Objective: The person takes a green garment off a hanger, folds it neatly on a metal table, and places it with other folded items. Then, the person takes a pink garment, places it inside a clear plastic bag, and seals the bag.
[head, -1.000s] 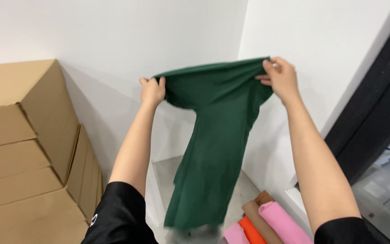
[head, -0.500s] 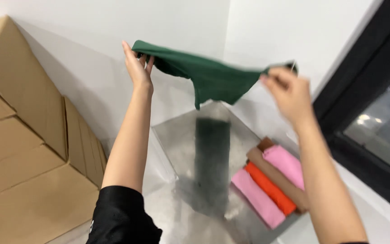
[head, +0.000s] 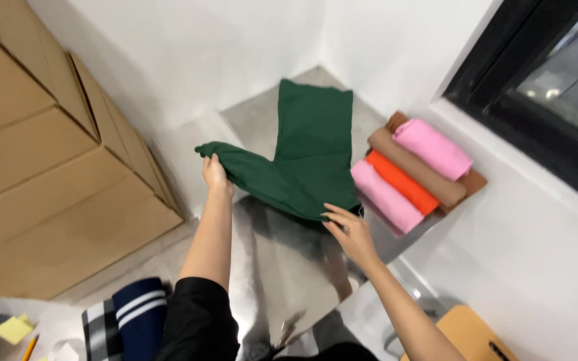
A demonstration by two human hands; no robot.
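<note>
Laying a dark green garment point(head: 306, 150) across a shiny metal table point(head: 282, 267), a person works in a tight white corner, the far end of the cloth flat and reaching toward where the walls meet. The left hand point(head: 214, 172) pinches the lifted near-left edge, fingers closed on the fabric; the right hand point(head: 349, 230) grips the near-right edge, fingers curled over it. Just right of the garment sits a row of rolled cloths point(head: 416, 170) (pink, orange and tan), nearly touching it, against the wall under a black-framed window point(head: 543, 87). Plain brown cardboard boxes point(head: 41, 180) are stacked at left, close to the table's edge. Bare tabletop lies between the arms. A navy item with white stripes point(head: 138, 311) rests at bottom left.
</note>
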